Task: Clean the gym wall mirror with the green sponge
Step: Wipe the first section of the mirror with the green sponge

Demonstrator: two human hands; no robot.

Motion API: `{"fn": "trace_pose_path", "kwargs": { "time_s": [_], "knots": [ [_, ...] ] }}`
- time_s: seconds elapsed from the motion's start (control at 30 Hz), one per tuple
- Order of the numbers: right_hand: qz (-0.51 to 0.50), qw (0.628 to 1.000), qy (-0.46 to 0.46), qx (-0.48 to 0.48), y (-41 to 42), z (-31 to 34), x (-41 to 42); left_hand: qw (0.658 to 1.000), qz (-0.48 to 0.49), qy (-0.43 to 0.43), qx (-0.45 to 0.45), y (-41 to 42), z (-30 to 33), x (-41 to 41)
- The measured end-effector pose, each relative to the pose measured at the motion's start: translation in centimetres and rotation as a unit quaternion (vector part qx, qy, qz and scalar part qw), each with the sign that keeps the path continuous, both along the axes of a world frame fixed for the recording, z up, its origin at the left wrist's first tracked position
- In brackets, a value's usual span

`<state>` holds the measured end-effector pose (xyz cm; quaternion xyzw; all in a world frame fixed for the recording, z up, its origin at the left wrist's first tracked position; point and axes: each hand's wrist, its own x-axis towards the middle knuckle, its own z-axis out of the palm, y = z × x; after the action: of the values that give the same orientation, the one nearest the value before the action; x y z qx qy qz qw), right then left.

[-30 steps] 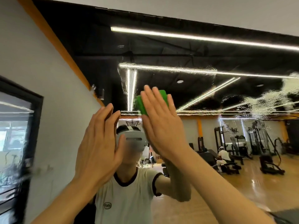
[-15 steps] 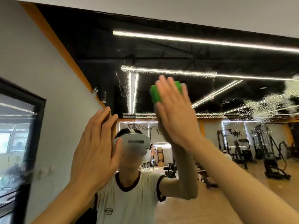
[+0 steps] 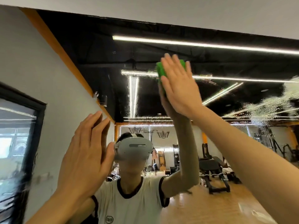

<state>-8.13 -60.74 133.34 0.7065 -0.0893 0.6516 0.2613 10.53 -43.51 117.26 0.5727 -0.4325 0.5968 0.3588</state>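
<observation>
High on the mirror (image 3: 100, 65), near its top edge, the right hand (image 3: 179, 88) presses the green sponge (image 3: 160, 71) flat against the glass with straight, spread fingers. Lower down, toward the mirror's left edge, the left hand (image 3: 85, 159) rests open-palmed on the glass, fingers straight, holding nothing. Foamy streaks (image 3: 275, 104) cover the glass toward the right edge. To wipe well, I would judge that even palm pressure and overlapping passes toward those streaks matter most, with the sponge's whole face flat. Pressing through the fingertips alone would likely leave smears.
</observation>
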Motion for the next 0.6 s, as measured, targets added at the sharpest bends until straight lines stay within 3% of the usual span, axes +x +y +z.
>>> {"fn": "trace_pose_path", "kwargs": {
  "time_s": [0.13, 0.2, 0.33, 0.47, 0.53, 0.6],
  "knots": [
    [0.002, 0.984, -0.121, 0.127, -6.8, -1.1, -6.2, 1.000, -0.005, -0.002, 0.003, 0.0, 0.0, -0.1],
    [0.011, 0.981, -0.133, 0.140, -8.3, -2.3, -7.6, 1.000, -0.005, -0.003, 0.001, 0.0, 0.0, -0.2],
    [0.033, 0.998, 0.007, 0.060, -7.2, -8.9, -7.2, 1.000, -0.006, -0.008, -0.004, 0.1, 0.1, -0.1],
    [-0.050, 0.984, 0.152, -0.073, -6.9, -20.8, -8.3, 1.000, -0.008, -0.012, -0.005, 0.0, 0.1, -0.2],
    [-0.076, 0.975, 0.178, -0.111, -7.4, -22.1, -9.1, 1.000, -0.010, -0.013, -0.005, 0.0, 0.1, -0.3],
    [-0.061, 0.980, 0.167, -0.086, -7.8, -19.0, -9.0, 1.000, -0.012, -0.011, -0.004, 0.0, 0.1, -0.4]
  ]
}}
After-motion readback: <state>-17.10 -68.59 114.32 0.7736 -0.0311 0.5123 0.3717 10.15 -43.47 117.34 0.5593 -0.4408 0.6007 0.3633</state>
